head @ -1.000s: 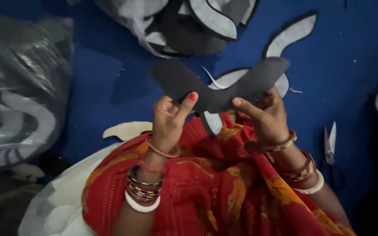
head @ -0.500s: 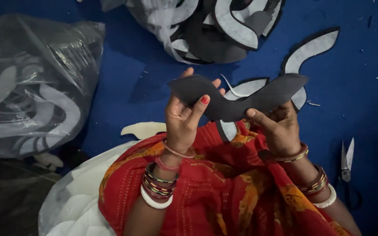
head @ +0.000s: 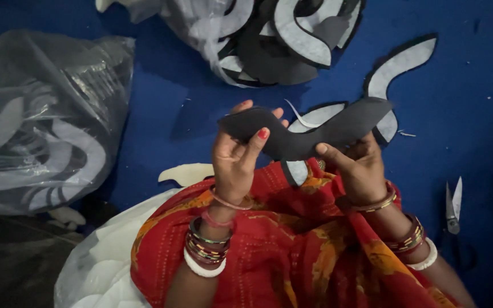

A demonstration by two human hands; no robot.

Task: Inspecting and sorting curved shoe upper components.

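A dark curved cutout (head: 309, 134) — wavy, flat, like a piece of foam or felt — is held up at the centre of the frame, above a red patterned cloth (head: 292, 245) over the lap. It is pinched at its left end by the left hand (head: 236, 162), thumb on the near face and fingers behind, and at its right half by the right hand (head: 360, 171), thumb pressed on top. Both hands are closed on it, set apart along its length. The piece seems to be under inspection or alignment — a steady grip at both ends is judged to be needed for any further handling. Behind it on the blue floor (head: 166, 120) similar cutouts (head: 397, 63) lie; a pile (head: 292, 40) sits at upper centre, a clear plastic bag (head: 41, 120) at left, small scissors (head: 453, 205) at right.
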